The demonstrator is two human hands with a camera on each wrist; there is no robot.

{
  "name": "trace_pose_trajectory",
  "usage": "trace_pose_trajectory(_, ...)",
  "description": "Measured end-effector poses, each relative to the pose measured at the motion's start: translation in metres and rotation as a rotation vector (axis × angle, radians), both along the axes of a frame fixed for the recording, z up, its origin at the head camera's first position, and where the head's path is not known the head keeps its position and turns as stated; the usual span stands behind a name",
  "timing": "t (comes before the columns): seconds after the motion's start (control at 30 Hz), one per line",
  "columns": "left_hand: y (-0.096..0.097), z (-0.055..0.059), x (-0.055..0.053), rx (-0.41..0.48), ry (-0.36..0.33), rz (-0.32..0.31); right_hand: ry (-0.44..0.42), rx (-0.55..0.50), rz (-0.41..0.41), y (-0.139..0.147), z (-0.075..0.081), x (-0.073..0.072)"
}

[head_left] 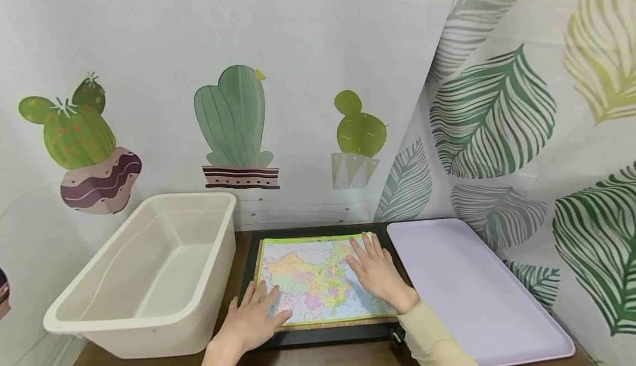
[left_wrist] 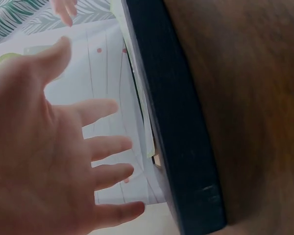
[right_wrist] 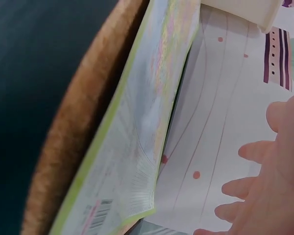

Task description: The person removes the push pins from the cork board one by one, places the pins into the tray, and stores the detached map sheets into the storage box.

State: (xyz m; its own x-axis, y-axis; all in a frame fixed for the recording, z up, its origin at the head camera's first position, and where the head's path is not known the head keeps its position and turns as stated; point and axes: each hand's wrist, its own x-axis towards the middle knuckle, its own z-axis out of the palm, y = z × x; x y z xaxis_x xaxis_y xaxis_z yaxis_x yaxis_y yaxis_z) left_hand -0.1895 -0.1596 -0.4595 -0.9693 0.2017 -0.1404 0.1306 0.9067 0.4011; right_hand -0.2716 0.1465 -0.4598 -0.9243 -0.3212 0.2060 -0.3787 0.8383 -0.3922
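Note:
A map sheet (head_left: 310,283) with a lime-green border lies in the middle, printed with a coloured map. Under it is a thin brown board (right_wrist: 81,105), set on a black frame-like base (head_left: 343,333). My left hand (head_left: 250,317) is over the map's lower left corner, fingers straight and spread. Over the upper right part my right hand (head_left: 376,271) stretches out, its fingers spread too. Both wrist views show the hands holding nothing. A barcode shows at the sheet's near corner in the right wrist view.
To the left stands a deep cream plastic tub (head_left: 130,322). A flat lilac tray (head_left: 477,300) lies to the right. Dark wooden tabletop (left_wrist: 245,98) shows along the near side. Behind hangs a white curtain (head_left: 308,35) printed with cacti and leaves.

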Motion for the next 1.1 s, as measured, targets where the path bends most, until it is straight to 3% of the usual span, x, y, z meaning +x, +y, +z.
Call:
trace_pose_trajectory(0.5,-0.001,-0.004,0.000,-0.013,-0.037,-0.074,-0.071,0.031,0.109,-0.012,-0.003,-0.024)
trace_pose_trajectory(0.67,-0.001,-0.007,-0.001,-0.026,-0.039,-0.089,-0.097,0.004,0.166,-0.015,-0.001,-0.038)
trace_pose_trajectory(1.1,0.000,-0.008,-0.001,-0.058,-0.045,-0.097,-0.096,0.063,0.249,-0.031,-0.007,-0.083)
